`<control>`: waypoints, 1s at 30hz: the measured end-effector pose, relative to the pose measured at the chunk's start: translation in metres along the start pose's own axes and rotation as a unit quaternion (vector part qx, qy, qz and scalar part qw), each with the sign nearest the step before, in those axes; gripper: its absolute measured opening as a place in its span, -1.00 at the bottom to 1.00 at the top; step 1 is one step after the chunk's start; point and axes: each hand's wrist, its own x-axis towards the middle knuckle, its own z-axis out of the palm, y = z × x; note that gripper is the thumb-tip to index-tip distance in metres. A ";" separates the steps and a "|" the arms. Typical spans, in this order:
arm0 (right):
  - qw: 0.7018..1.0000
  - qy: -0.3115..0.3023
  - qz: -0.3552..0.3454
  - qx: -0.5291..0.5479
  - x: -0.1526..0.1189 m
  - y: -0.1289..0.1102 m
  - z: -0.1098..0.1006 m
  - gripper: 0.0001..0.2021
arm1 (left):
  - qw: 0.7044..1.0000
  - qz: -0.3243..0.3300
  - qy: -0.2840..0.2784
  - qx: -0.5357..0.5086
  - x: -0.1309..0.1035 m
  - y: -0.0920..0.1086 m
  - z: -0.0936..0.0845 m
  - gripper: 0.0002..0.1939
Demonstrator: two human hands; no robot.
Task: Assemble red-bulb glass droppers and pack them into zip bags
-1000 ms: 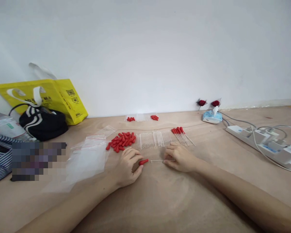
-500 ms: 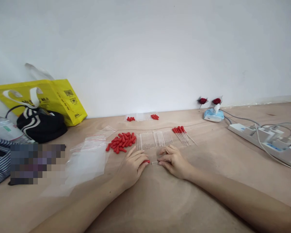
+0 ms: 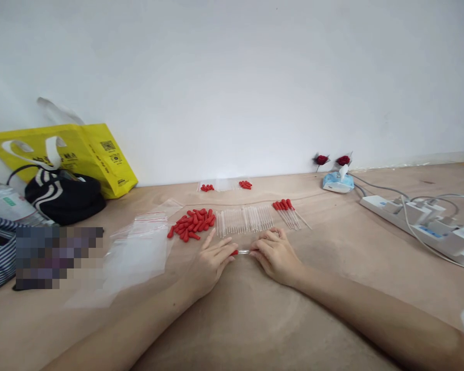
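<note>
We hold a red bulb [image 3: 234, 253] and a glass tube [image 3: 244, 252] end to end, in front of the tube row [image 3: 245, 220].
Our left grip [image 3: 212, 260] pinches the red bulb, our right grip [image 3: 276, 256] the glass tube; loose bulbs [image 3: 191, 224] heap left of the tube row, red-capped tubes [image 3: 287, 209] lie right of it, a clear packet [image 3: 226, 184] behind it.
</note>
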 end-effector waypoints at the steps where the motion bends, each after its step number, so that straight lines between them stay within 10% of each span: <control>1: 1.000 0.000 0.002 0.003 0.000 0.000 0.000 -0.84 | 1.000 0.004 0.001 0.000 0.000 -0.001 0.000 -0.78; 30: 0.994 0.039 -0.106 -0.001 0.009 -0.010 0.007 -0.84 | 0.997 0.022 0.053 -0.050 0.007 0.009 -0.002 -0.84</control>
